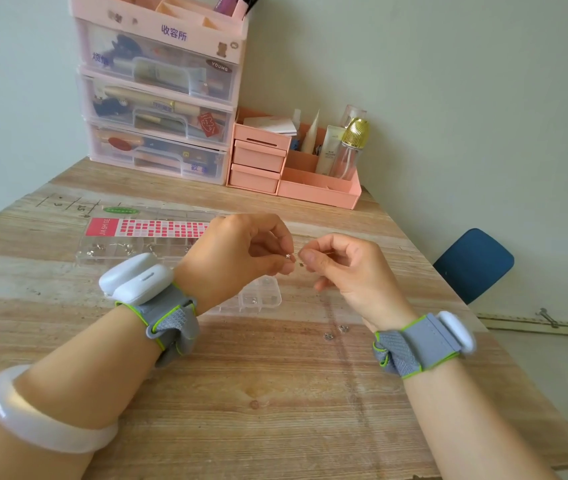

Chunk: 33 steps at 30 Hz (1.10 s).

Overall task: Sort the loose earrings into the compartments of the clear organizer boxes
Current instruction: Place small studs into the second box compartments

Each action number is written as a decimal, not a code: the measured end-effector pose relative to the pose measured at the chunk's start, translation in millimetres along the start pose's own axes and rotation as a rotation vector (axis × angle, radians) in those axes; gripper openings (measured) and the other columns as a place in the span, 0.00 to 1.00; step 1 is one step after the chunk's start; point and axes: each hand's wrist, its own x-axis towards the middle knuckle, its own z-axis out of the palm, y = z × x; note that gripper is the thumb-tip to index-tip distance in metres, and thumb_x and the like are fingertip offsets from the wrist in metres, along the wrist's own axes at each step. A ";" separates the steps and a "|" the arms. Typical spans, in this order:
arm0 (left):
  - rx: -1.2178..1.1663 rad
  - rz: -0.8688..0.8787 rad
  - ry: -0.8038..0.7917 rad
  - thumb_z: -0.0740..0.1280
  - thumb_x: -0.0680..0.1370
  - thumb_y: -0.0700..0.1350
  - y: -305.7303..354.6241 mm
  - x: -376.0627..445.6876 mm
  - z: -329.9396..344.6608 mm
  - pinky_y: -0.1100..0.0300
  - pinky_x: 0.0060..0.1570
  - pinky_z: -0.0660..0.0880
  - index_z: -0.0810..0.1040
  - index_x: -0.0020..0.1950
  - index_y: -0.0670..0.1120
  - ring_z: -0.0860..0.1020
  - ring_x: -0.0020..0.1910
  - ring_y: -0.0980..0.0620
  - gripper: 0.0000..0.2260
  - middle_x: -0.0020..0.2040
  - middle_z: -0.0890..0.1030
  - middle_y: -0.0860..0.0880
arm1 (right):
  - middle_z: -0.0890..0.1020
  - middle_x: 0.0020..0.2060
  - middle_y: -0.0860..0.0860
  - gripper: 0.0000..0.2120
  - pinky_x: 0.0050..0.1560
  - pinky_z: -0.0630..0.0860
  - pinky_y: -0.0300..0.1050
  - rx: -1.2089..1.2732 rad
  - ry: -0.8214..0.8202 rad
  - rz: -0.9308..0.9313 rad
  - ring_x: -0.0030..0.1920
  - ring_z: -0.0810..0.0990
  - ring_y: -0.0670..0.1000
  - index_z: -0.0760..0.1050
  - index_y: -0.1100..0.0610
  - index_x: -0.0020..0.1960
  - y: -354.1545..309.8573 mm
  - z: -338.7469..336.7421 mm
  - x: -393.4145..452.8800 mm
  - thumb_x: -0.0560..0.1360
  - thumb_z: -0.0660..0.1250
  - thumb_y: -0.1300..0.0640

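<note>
Both hands are up over the middle of the worktop (275,393). Left hand (237,258) pinches a tiny star earring (288,256), star pointing right. Right hand (341,268) pinches something tiny too. Two loose earrings (336,332) lie near the right edge. Farther back sits a small clear box (261,296), then a long clear box (144,237).

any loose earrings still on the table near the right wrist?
Yes: two small earrings lie on the bare wooden table, just left of the right wrist, outside the small organizer box.
</note>
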 end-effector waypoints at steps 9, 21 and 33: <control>0.180 -0.033 -0.032 0.74 0.67 0.43 1.3 -10.1 -33.2 0.76 0.39 0.73 0.83 0.41 0.50 0.80 0.34 0.62 0.04 0.33 0.83 0.54 | 0.81 0.31 0.52 0.04 0.33 0.75 0.34 0.041 -0.176 -0.024 0.31 0.79 0.43 0.79 0.61 0.42 -5.9 12.2 -1.3 0.70 0.70 0.68; 0.127 -0.067 -0.036 0.71 0.71 0.40 -7.1 -31.4 -54.2 0.71 0.42 0.76 0.82 0.43 0.50 0.81 0.36 0.59 0.05 0.35 0.84 0.53 | 0.83 0.34 0.51 0.07 0.33 0.74 0.34 0.136 -0.289 -0.068 0.32 0.78 0.43 0.77 0.60 0.43 -13.1 29.2 -3.9 0.73 0.65 0.70; 0.110 -0.041 -0.009 0.71 0.70 0.41 -19.7 -35.0 -54.1 0.66 0.48 0.76 0.80 0.42 0.49 0.80 0.40 0.60 0.04 0.39 0.83 0.54 | 0.79 0.33 0.42 0.06 0.38 0.68 0.29 -0.212 -0.291 -0.239 0.34 0.75 0.38 0.79 0.53 0.42 -6.8 44.8 -8.3 0.73 0.69 0.63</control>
